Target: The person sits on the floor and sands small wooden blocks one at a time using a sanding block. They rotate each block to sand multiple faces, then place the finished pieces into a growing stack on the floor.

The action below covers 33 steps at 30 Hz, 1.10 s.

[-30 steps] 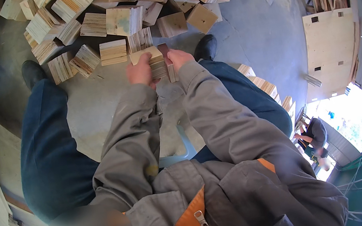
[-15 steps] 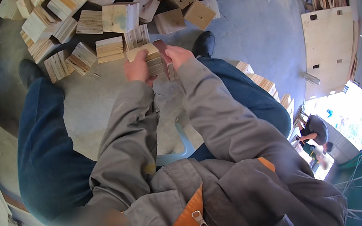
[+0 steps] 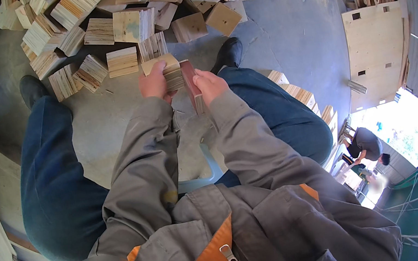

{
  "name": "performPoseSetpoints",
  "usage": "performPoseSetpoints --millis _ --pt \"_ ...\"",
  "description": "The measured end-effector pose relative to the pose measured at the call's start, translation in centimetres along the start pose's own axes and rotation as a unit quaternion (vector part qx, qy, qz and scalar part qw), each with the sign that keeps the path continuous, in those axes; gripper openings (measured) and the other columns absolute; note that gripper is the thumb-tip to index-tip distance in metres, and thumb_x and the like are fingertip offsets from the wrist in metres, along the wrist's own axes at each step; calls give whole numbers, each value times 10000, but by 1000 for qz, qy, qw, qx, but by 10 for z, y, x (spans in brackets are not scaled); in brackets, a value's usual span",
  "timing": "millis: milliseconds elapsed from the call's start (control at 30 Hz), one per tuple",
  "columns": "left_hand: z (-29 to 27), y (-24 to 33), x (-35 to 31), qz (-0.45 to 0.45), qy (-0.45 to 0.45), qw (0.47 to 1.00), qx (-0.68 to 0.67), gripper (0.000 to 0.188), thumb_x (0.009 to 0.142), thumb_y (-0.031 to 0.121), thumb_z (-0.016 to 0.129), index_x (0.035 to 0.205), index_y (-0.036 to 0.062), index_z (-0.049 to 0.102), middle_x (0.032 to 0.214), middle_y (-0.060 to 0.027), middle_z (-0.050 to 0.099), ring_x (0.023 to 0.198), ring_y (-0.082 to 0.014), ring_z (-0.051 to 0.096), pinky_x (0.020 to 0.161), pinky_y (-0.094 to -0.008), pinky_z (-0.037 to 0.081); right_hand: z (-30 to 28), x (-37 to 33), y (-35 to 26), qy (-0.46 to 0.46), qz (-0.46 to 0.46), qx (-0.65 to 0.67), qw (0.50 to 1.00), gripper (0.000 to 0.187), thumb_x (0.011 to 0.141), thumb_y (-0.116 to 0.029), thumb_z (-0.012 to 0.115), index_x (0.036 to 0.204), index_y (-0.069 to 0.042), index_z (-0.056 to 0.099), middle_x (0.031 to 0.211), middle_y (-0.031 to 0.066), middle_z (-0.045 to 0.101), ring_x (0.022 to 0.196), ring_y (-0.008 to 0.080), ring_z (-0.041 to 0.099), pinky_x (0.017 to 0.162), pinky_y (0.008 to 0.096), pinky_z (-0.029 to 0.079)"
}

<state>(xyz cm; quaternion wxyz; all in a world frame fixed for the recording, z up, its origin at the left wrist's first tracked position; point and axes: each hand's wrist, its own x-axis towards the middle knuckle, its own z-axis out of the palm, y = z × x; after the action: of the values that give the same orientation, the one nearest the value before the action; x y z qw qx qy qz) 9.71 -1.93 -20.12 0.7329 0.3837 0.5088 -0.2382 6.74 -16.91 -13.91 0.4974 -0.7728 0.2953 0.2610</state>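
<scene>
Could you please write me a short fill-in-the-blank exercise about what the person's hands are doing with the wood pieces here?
1. Both hands hold a stack of small square ____ pieces.
2. The right hand holds a piece with a ____ face.
3. The left hand has its grip on the stack's ____ side.
4. More such pieces lie heaped on the grey ____ floor.

Missing words: plywood; reddish-brown; left; concrete

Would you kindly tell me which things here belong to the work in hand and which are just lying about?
In hand:
- stack of pale square plywood pieces held by left hand
- reddish-brown plywood piece in right hand

Lying about:
- heaped plywood squares
- large plywood panel
</scene>
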Motion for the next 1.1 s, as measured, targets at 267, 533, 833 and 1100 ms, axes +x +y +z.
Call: performPoseSetpoints --millis 267,533,833,1100 --pt "3 0 -3 13 4 1000 -9 479 818 349 726 1180 57 611 974 -120 679 781 -294 695 574 -488 538 10 89 52 -82 -187 -350 914 210 920 -235 600 1036 -66 648 1194 174 669 1168 357 610 983 440 493" --pt "-1 0 -9 -5 9 1000 -3 481 823 350 736 1201 90 591 1031 -126 668 870 -309 682 632 -495 547 11 64 102 -91 -165 -451 872 170 936 -244 589 990 -91 640 1128 172 662 1113 370 612 947 462 495" --pt "-38 -11 -17 -18 -105 993 -57 575 805 407 749 1266 125 553 1104 -126 652 959 -323 663 736 -535 554 -29 13 52 75 -87 -9 993 414 952 -318 602 1232 -21 667 1206 194 688 1112 309 649 961 355 494" --pt "-28 29 -104 30 -208 973 -92 588 805 552 705 1260 191 615 1200 -82 669 1046 -308 639 825 -487 515 -58 -144 -52 99 -374 18 922 521 940 -257 667 1372 10 550 1317 235 606 1220 337 594 1041 394 463"
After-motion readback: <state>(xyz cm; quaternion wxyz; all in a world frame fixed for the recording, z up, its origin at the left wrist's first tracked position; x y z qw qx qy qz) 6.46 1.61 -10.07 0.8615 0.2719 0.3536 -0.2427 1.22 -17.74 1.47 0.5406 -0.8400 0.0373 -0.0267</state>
